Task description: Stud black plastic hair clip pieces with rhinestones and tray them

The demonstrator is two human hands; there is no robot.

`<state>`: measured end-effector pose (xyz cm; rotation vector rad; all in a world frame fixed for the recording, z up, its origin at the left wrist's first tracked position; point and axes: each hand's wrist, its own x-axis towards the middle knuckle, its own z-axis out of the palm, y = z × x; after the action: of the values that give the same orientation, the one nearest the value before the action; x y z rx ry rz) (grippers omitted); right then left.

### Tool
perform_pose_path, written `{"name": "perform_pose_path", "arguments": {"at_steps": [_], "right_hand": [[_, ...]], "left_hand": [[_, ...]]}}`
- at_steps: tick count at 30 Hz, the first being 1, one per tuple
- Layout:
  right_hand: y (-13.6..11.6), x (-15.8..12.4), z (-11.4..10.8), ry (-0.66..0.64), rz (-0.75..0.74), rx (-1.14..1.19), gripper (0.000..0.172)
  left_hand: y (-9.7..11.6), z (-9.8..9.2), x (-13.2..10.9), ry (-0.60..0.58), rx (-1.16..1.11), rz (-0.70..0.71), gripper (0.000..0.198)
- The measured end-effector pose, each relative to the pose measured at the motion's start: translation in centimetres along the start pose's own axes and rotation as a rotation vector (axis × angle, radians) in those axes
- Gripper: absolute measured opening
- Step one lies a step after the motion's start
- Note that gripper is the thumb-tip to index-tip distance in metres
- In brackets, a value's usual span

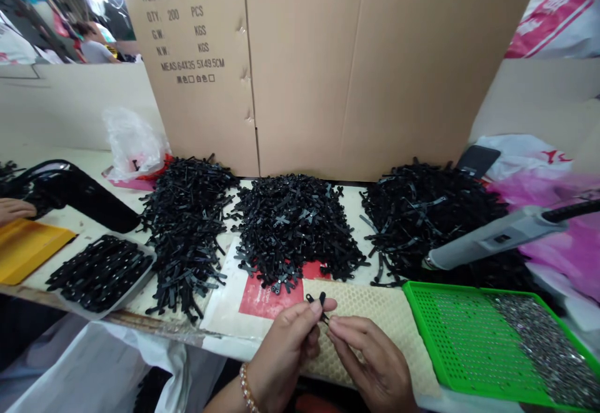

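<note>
My left hand (288,338), a beaded bracelet at its wrist, pinches small black plastic strips (322,300) with rounded, holed ends; they seem to cross each other. The fingertips of my right hand (372,357) close on the lower end of the same strips, and anything smaller between them is hidden. Both hands are just above a cream textured mat (375,303). Behind them rises a middle heap of small black parts (295,225). To the right of my right hand lies a green perforated tray (422,325) with many small metal screws (553,357).
A grey electric screwdriver (497,238) points at the right heap of black strips (422,207). The left heap (187,232) adjoins a clear tub (152,263) of black strips. A co-worker's hand (16,210) rests near a yellow tray (32,247). Cardboard (304,75) stands behind.
</note>
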<state>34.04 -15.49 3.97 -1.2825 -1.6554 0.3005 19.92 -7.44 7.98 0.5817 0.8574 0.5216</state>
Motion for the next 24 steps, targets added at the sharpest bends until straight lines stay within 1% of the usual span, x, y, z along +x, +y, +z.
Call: {"name": "perform_pose_path", "arguments": {"at_steps": [2, 6, 8, 11, 13, 14, 16, 18, 19, 21, 23, 24], "right_hand": [[0.6, 0.8, -0.3, -0.057, 0.029, -0.023, 0.029], [3.2, 4.2, -0.9, -0.112, 0.134, -0.148, 0.023], [4.7, 6.2, -0.8, -0.226, 0.179, -0.240, 0.020], [6.3, 8.2, -0.3, -0.424, 0.228, -0.370, 0.017], [6.9, 8.7, 0.0, -0.497, 0.240, -0.418, 0.017], [7.0, 8.9, 0.0, -0.508, 0.244, -0.420, 0.017], [7.3, 9.2, -0.2, -0.481, 0.257, -0.360, 0.018], [7.5, 9.4, -0.5, -0.393, 0.316, -0.208, 0.019], [7.5, 9.6, -0.7, -0.327, 0.376, -0.097, 0.021], [7.3, 9.7, -1.0, -0.162, 0.559, 0.176, 0.031], [6.5, 9.7, -1.0, -0.002, 0.756, 0.466, 0.042], [5.9, 9.5, -0.9, 0.049, 0.830, 0.597, 0.045]], "left_hand": [[0.3, -1.0, 0.6, 0.042, 0.090, 0.042, 0.050], [1.8, -3.5, 1.0, 0.144, 0.248, 0.206, 0.041], [2.3, -4.6, 0.9, 0.190, 0.292, 0.251, 0.039], [2.3, -5.5, 0.6, 0.196, 0.317, 0.238, 0.041], [2.0, -5.7, 0.5, 0.172, 0.339, 0.232, 0.044], [1.9, -5.8, 0.5, 0.156, 0.354, 0.232, 0.044], [1.6, -5.9, 0.7, 0.127, 0.388, 0.237, 0.045], [1.4, -5.8, 1.1, 0.103, 0.426, 0.241, 0.046], [1.3, -5.8, 1.3, 0.092, 0.446, 0.244, 0.047], [1.3, -5.4, 1.5, 0.084, 0.476, 0.274, 0.048], [1.5, -4.7, 1.5, 0.062, 0.457, 0.296, 0.045], [1.6, -4.2, 1.4, 0.039, 0.420, 0.294, 0.043]]}}
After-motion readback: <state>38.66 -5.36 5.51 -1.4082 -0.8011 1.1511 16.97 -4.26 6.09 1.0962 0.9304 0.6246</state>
